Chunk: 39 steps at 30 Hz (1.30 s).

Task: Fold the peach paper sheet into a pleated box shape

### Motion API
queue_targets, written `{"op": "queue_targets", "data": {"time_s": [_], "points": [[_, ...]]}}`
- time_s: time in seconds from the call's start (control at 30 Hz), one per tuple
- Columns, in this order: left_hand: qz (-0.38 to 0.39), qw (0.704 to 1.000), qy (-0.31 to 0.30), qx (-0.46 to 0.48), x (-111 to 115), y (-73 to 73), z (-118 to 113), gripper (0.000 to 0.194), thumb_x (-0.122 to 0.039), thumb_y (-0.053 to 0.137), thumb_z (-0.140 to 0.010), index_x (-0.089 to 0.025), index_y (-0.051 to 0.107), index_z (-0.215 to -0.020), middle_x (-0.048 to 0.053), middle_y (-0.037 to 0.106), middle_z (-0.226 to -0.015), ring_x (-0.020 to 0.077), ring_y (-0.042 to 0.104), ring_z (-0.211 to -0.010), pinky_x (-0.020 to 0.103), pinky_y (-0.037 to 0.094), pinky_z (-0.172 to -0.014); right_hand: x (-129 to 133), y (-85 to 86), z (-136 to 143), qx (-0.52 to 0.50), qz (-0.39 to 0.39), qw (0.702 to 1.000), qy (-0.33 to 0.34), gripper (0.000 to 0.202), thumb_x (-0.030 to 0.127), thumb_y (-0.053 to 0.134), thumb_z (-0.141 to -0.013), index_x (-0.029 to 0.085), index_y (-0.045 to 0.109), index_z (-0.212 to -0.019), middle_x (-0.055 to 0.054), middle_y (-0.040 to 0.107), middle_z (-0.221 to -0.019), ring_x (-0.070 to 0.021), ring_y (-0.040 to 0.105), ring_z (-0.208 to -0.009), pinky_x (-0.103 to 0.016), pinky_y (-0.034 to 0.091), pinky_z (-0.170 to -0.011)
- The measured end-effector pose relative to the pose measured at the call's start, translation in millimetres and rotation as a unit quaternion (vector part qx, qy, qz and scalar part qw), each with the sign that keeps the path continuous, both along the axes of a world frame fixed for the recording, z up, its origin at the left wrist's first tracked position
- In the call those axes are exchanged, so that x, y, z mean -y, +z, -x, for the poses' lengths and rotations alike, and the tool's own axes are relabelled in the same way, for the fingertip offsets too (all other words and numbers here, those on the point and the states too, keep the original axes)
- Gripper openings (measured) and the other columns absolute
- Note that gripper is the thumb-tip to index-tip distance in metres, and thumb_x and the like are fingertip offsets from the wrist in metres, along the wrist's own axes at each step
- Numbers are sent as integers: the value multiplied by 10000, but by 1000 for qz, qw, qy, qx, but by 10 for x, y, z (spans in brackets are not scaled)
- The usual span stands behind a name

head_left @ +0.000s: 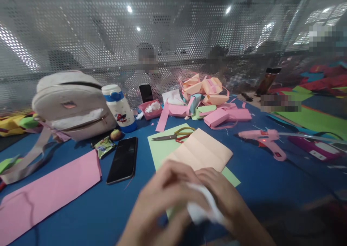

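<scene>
My left hand (162,199) and my right hand (223,190) are close together at the bottom middle, both blurred by motion. Between them is a soft white piece that looks like a tissue (199,210), with the fingers of both hands closed around it. Just beyond my hands lies a creased peach sheet of paper (204,150) on top of a light green sheet (157,150). Scissors (173,137) with olive and red handles rest partly on the green sheet, touching the peach sheet's upper edge.
A black phone (123,161), snack packet (103,147), pink paper strip (56,195), bottle (119,110) and backpack (73,105) stand left. Folded paper pieces (211,90) pile against the perforated metal screen (173,36). Right lie a pink glue gun (267,139), its cord and a purple power strip (314,148).
</scene>
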State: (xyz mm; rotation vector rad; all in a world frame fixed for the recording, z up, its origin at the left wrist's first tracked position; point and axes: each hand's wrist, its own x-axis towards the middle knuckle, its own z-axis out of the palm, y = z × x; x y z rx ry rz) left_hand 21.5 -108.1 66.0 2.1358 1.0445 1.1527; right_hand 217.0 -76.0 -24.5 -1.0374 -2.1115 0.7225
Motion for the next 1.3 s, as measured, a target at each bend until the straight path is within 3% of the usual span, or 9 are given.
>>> {"op": "queue_targets", "data": {"time_s": [0.07,0.13,0.2,0.33,0.4,0.5,0.73,0.93,1.3], "points": [[-62,996,30,-58,-340,31,224,258,-95,517,-908,-262,705,-965,49,654,-968,182,653,-922,273,534,-795,-3,8,1,12,1,1000,0,172,201,542,-918,236,632,-1060,-45,664,-1083,-234,585,-1060,-377,473,-894],[-136,978,89,-127,-814,10,462,197,-115,538,-897,-220,705,-913,43,654,-962,171,646,-887,265,507,-793,-4,13,2,23,4,1000,-10,182,177,531,-919,241,628,-1060,-38,661,-1100,-229,575,-1089,-382,465,-915],[-172,942,193,-216,-1335,-29,669,164,-153,563,-890,-214,714,-872,22,675,-938,166,649,-867,251,493,-793,-4,14,3,30,10,999,-13,187,174,542,-913,251,630,-1059,-29,659,-1115,-224,570,-1107,-385,457,-934],[-169,905,296,-254,-2215,-87,876,160,-153,572,-897,-192,723,-935,68,671,-1029,225,628,-986,296,482,-829,-11,-1,0,29,19,999,-10,186,176,548,-909,259,631,-1053,-20,662,-1116,-218,572,-1109,-379,458,-938],[-158,890,326,-278,-2514,-110,895,162,-146,562,-923,-171,706,-993,86,664,-1060,230,613,-1041,325,486,-874,-17,-20,-5,25,14,1000,-7,181,173,544,-911,252,627,-1052,-22,667,-1106,-214,574,-1109,-371,461,-935],[-129,870,353,-320,-2804,-161,901,202,-265,599,-951,-155,637,-1116,85,632,-1161,231,614,-1056,425,515,-901,-27,-56,-15,18,-10,1000,5,187,176,537,-918,246,613,-1074,-24,670,-1108,-204,576,-1106,-355,468,-930],[-38,830,365,-420,-3023,-272,985,315,-332,604,-954,-161,583,-1218,94,605,-1213,230,631,-1021,432,548,-859,-46,-48,-9,22,-84,996,11,225,122,520,-878,226,599,-1061,-28,682,-1067,-196,608,-1048,-327,501,-860],[-11,804,342,-487,-3096,-214,966,327,-337,606,-953,-158,578,-1225,97,603,-1216,235,629,-1028,438,547,-861,-50,-17,3,36,-91,995,4,220,118,510,-865,217,612,-1033,-34,690,-1047,-204,620,-1024,-327,509,-832],[-34,815,245,-524,-3019,-186,956,333,-333,608,-951,-160,574,-1234,99,593,-1238,243,619,-1054,454,537,-883,-23,-35,-18,25,-47,999,11,213,150,510,-894,227,602,-1070,-45,668,-1092,-217,585,-1073,-359,483,-886]]}}
